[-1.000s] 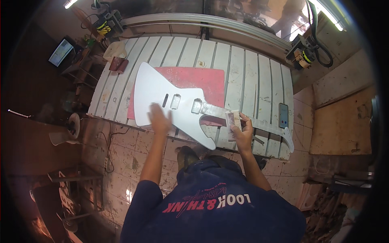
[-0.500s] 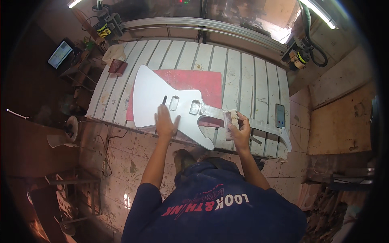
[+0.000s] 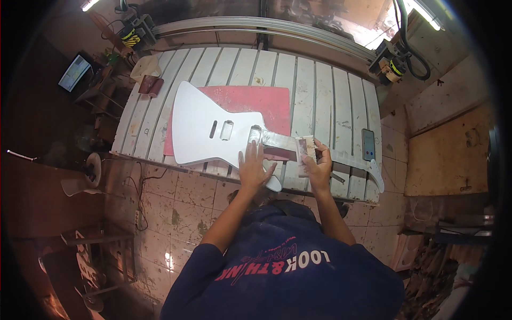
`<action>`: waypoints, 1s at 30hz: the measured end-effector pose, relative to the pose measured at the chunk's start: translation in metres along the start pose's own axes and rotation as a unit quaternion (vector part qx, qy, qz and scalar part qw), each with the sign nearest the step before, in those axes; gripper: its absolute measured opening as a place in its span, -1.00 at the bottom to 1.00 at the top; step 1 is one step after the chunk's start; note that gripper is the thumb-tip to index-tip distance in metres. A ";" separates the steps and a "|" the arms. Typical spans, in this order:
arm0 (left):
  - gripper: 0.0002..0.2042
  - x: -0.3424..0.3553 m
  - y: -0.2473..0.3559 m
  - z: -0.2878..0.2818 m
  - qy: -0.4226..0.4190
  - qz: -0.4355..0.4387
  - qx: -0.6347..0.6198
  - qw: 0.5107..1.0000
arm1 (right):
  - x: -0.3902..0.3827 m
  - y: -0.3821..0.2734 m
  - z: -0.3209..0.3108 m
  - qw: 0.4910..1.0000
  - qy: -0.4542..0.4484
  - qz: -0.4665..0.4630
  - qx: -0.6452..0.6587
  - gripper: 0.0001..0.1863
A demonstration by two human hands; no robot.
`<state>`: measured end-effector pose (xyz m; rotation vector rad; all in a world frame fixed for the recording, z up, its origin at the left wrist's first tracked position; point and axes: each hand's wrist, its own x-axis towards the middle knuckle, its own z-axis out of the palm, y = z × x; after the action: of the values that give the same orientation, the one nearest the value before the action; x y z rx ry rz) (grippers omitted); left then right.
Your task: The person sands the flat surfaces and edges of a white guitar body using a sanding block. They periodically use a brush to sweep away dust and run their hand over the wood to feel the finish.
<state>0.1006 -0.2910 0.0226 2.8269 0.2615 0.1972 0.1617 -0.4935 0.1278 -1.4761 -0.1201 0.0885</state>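
Note:
A white angular electric guitar body [image 3: 200, 125] lies on a red mat, with its neck [image 3: 280, 140] stretching right to a pointed headstock [image 3: 375, 175]. My left hand [image 3: 253, 168] rests on the body's lower wing beside the neck-side pickup cavity, fingers spread and holding nothing. In my right hand [image 3: 320, 165] is a sanding block [image 3: 303, 148], pale with a brownish strip of abrasive paper, gripped between thumb and fingers. The block stands at the neck, covering part of it; whether it touches the surface I cannot tell.
The red mat [image 3: 256, 98] covers part of a white slatted table [image 3: 314, 80]. A phone [image 3: 368, 144] lies near the headstock. A brown roll of abrasive paper [image 3: 151, 85] sits at the far left. A metal machine rail [image 3: 256, 22] spans the back.
My left hand has slid right across the body, from beside the slot to near the neck joint. My right hand still holds the block at about the same place on the neck.

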 end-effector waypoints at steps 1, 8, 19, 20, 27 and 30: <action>0.02 -0.001 0.006 -0.001 -0.002 0.002 -0.001 1.000 | 0.002 0.002 -0.003 1.000 0.012 -0.017 -0.004 -0.38; -0.02 -0.004 0.003 -0.004 -0.020 0.043 -0.024 0.999 | -0.006 0.011 -0.018 0.998 0.044 -0.026 0.019 -0.38; -0.16 0.026 -0.154 -0.032 0.058 -0.206 0.057 0.975 | -0.001 0.007 -0.037 0.998 0.060 -0.005 0.010 -0.37; -0.14 0.020 -0.140 -0.021 0.078 -0.200 0.090 0.972 | -0.002 0.007 -0.031 0.999 0.050 -0.001 0.014 -0.37; -0.16 -0.050 0.033 -0.018 -0.168 0.126 -0.149 0.966 | -0.001 0.014 -0.008 0.998 0.012 0.037 0.055 -0.37; -0.25 -0.052 0.015 -0.033 -0.205 0.175 -0.307 0.913 | -0.002 0.025 -0.006 0.991 -0.042 0.099 0.079 -0.39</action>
<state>0.0466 -0.3063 0.0525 2.1859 -0.3483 -0.2105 0.1609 -0.4974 0.1025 -1.3231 -0.0336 0.3153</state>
